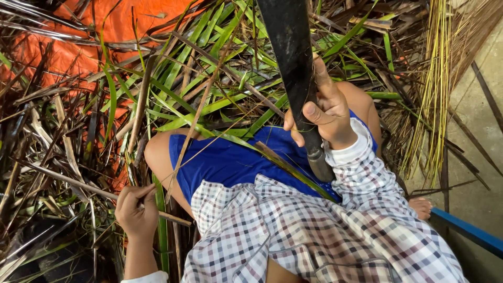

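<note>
Fingers of right hand clamped on black blade by its handle | left hand pinching a leaf strip across the lap | bundle of stripped ribs at right, green leaves unstripped: judged partway

A: Where is the camera mounted?
B: On the person's head — a single view, aimed steeply down over the checked shirt and lap.
A: Range?
B: Close. Both hands fall within arm's reach; the leaf pile fills the upper frame, bare floor the right edge.
A: Any overlap with another view?
B: None — only one view supplied.
</note>
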